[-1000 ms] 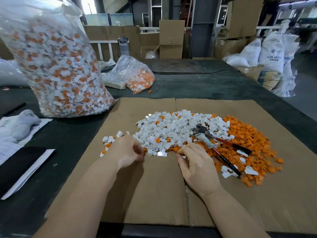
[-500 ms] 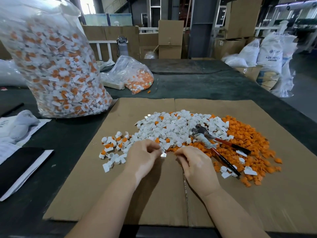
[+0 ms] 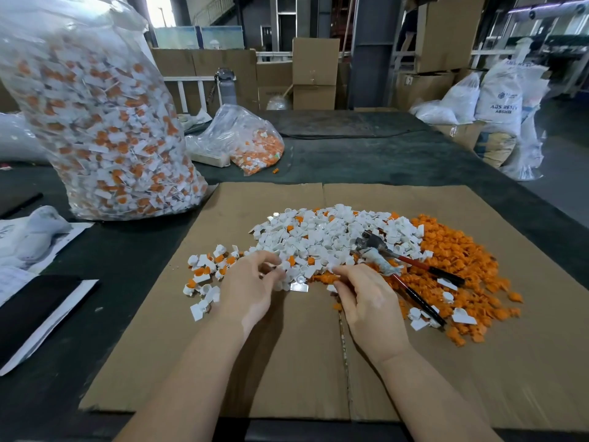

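A person's two bare hands work at the near edge of a heap of small white plastic pieces (image 3: 318,240) spread on a flat cardboard sheet (image 3: 287,362) on a dark table (image 3: 382,154). The left hand (image 3: 251,288) has its fingers curled, tips among the white pieces. The right hand (image 3: 369,301) is curled too, thumb and forefinger close together. Whether either hand pinches a piece cannot be told. Red-handled pliers (image 3: 369,242) lie on the heap, just beside the right hand. A pile of orange caps (image 3: 452,250) adjoins the heap on the right. A large clear bag (image 3: 95,122) of white-and-orange parts stands at far left. A white sack (image 3: 503,97) at far right reads "ABS RESIN" under a blue logo, with the smaller print illegible.
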`<state>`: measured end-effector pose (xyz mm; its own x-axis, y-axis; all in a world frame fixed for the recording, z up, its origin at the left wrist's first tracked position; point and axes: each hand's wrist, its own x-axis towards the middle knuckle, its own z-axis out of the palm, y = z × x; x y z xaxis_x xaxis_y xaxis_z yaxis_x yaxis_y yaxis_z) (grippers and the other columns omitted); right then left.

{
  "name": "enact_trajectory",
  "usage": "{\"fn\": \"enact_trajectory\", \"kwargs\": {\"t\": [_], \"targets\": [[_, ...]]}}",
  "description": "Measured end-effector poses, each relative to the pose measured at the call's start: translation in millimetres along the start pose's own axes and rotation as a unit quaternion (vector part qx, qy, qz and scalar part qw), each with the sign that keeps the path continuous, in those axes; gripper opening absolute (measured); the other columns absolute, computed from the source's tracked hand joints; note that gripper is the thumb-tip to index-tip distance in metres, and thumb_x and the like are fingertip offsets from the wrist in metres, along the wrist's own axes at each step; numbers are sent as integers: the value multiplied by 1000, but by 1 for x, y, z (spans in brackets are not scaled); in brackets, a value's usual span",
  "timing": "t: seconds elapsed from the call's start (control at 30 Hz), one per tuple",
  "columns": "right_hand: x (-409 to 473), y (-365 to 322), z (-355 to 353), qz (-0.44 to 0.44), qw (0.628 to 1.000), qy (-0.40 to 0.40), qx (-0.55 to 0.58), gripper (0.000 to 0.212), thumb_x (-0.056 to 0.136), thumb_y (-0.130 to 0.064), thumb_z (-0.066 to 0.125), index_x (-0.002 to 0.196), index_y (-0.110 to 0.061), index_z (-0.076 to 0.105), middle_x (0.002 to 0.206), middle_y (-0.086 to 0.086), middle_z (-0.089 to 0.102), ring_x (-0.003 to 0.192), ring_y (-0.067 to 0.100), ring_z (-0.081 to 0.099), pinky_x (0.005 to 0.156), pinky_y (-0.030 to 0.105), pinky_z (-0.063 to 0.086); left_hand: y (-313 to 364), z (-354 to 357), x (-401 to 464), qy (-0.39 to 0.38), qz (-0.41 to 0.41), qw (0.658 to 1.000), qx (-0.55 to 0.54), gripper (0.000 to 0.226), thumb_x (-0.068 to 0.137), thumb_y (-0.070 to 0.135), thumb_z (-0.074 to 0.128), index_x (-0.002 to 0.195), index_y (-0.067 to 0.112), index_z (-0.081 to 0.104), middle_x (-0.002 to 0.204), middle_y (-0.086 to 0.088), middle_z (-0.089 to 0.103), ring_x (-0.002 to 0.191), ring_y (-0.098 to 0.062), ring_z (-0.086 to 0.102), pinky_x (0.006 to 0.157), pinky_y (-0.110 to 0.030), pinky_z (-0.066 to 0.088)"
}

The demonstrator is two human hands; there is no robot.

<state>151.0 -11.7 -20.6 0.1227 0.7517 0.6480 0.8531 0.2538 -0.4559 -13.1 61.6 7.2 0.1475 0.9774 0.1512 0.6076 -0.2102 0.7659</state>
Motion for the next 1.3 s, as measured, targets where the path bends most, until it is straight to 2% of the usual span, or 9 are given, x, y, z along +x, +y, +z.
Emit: {"fn": "enact_trajectory", "kwargs": {"t": [0.07,0.13,0.3,0.5,0.63,0.73,0.83,1.17,1.3], "targets": [[0,0,0,12,1000,7,2,16,79,4,68,94,-3,68,89,6,67,87,19,64,81,25,50,7,10,-4,-28,-20,988,-150,13,93,12,57,97,21,66,76,5,66,61,3,61,58,-2,41],[0,0,0,17,1000,6,-1,13,80,2,68,92,-4,68,88,5,67,85,19,63,79,23,49,14,21,-8,-66,-57,959,-271,16,92,7,57,101,14,68,81,-2,68,61,-1,65,61,-7,48],[1,1,-1,23,999,20,-16,13,82,3,65,93,-4,68,87,5,65,85,20,61,79,27,50,23,45,-9,-124,-59,921,-365,20,91,7,59,100,22,68,82,-4,65,70,-15,67,71,-29,56],[1,2,-2,60,997,43,-19,11,83,1,65,94,-1,69,87,9,67,83,23,64,75,33,53,20,58,-12,-88,-51,929,-355,9,85,12,68,86,21,69,72,-7,69,64,-22,63,61,-25,53],[1,2,-2,109,992,59,5,4,85,-5,65,87,-4,68,80,4,67,77,19,62,68,30,50,17,61,-11,-62,-43,943,-325,18,86,11,66,87,30,70,85,0,72,82,-17,67,79,-27,52],[1,3,-1,125,990,60,9,5,85,-10,66,84,-5,67,76,1,66,73,15,59,65,24,44,14,63,-10,-50,-54,942,-326,22,84,5,68,97,23,68,84,-3,65,77,-17,63,73,-24,50],[0,2,-1,103,994,41,7,9,84,-14,67,79,-7,66,72,-1,63,67,12,55,59,19,41,13,64,-9,-48,-52,944,-322,14,85,3,66,96,11,68,80,-9,66,71,-18,65,69,-24,52],[0,1,2,68,995,29,-73,20,79,-8,72,65,-6,57,62,2,56,58,18,53,51,26,39,12,67,-15,-63,-24,942,-328,16,88,3,62,82,18,60,70,-8,62,62,-16,62,67,-30,54],[-1,1,3,39,996,24,-78,23,76,-2,73,62,-3,54,59,6,54,54,22,51,47,29,39,11,69,-17,-73,-22,944,-321,13,88,2,61,84,14,62,70,-9,64,57,-11,61,58,-20,49]]}}
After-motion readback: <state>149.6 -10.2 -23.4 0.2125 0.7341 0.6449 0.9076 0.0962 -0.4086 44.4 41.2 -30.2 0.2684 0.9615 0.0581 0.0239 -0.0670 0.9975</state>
